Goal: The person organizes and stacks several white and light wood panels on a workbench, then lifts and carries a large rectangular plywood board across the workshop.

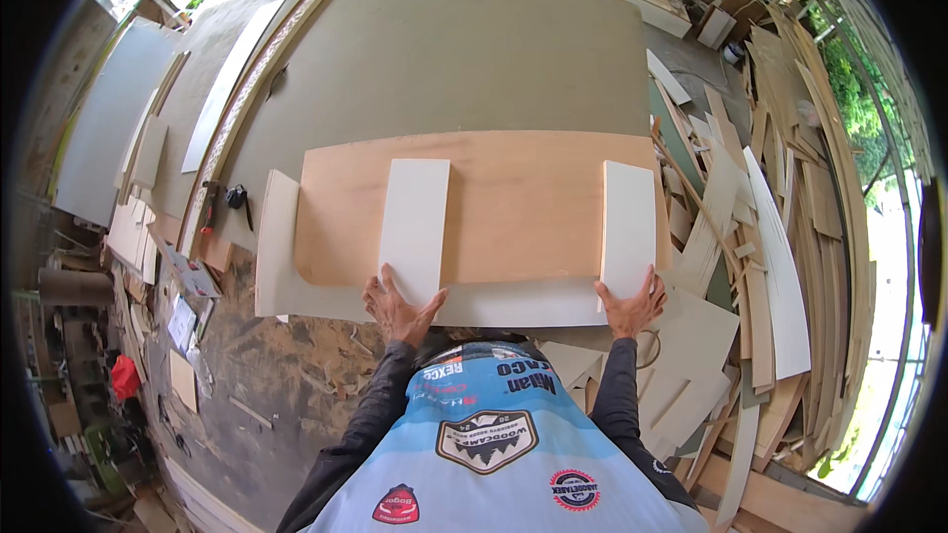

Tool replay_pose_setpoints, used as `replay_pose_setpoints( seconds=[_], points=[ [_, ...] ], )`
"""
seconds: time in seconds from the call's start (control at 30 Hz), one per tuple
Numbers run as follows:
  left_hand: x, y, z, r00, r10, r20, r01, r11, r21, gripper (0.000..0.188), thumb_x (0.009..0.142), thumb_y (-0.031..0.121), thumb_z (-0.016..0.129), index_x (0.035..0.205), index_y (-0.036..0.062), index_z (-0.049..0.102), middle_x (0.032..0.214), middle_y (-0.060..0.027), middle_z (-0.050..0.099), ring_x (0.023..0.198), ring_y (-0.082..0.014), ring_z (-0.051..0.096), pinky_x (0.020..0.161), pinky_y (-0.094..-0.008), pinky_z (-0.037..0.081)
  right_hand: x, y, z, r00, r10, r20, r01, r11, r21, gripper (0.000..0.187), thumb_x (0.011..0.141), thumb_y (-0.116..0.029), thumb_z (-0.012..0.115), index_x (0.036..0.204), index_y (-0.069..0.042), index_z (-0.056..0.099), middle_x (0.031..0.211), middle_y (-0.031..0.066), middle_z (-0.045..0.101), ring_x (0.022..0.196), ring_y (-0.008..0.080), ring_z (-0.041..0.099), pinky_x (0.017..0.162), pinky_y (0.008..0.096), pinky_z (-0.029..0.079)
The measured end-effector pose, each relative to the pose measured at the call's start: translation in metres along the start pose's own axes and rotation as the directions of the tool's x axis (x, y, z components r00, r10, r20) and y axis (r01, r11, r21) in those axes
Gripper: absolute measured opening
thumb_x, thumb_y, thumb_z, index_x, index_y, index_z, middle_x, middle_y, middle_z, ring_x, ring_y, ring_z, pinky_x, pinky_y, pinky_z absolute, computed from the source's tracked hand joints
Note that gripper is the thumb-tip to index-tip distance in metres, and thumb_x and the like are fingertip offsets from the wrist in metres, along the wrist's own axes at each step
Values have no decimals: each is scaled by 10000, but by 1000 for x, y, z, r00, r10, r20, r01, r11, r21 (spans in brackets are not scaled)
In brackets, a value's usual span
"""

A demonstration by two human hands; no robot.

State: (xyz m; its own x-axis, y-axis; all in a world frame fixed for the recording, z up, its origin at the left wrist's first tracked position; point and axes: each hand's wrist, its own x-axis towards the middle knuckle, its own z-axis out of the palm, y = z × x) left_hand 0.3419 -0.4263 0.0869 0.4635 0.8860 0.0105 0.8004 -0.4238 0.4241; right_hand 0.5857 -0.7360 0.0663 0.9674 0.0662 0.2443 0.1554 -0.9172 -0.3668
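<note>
The left hand [398, 314] grips the near end of a white, flat, rectangular board [415, 222], thumb at its right edge and fingers at its left. The right hand [632, 308] grips the near end of a second white rectangular board [629, 222], thumb at its left edge. Both boards lie well apart, across a light-brown wooden panel with a rounded corner [523, 212]. Beneath the panel's near edge shows a long white panel [513, 306]; the stack rests on a grey-green table [464, 49].
</note>
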Motion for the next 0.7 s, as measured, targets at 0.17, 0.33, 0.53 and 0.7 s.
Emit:
replay_pose_setpoints(
  seconds=[0.17, 0.33, 0.53, 0.7],
  points=[
    [-3, 7, -3, 996, -28, 84, 30, 999, -17, 1177, 601, 606, 851, 1513, 97, 308, 1455, -315, 279, 1357, -479, 244, 1106, -599, 206, -2, -28, 14, 999, -44, -27, 44, 999, 10, 1162, 538, -751, 776, 1441, -101, 439, 1386, 180, 426, 1268, 395, 392, 993, 618, 316],
    [-14, 4, 11, 986, 116, 122, -113, 993, -30, 1248, 578, 671, 839, 1541, 115, 273, 1477, -351, 216, 1372, -517, 206, 1119, -618, 169, -37, -97, 33, 989, -123, 77, 122, 992, 17, 1198, 563, -814, 722, 1454, -73, 420, 1358, 238, 423, 1237, 473, 390, 984, 652, 297],
    [-15, 29, 20, 948, 169, 270, -157, 985, -67, 1266, 596, 697, 816, 1577, 167, 217, 1506, -412, 79, 1416, -561, 60, 1131, -625, 112, -74, -164, 38, 896, -316, 313, 249, 939, 238, 1151, 672, -725, 735, 1493, -24, 335, 1414, 262, 310, 1273, 455, 316, 1008, 637, 279],
    [-17, 23, 26, 928, 309, 207, -296, 951, -94, 1106, 629, 585, 852, 1549, 274, 323, 1532, -395, 23, 1432, -547, 29, 1121, -619, 123, -74, -159, 45, 876, -373, 305, 303, 919, 254, 1053, 714, -604, 761, 1490, -31, 337, 1431, 252, 278, 1274, 450, 301, 1018, 631, 270]
  ],
)
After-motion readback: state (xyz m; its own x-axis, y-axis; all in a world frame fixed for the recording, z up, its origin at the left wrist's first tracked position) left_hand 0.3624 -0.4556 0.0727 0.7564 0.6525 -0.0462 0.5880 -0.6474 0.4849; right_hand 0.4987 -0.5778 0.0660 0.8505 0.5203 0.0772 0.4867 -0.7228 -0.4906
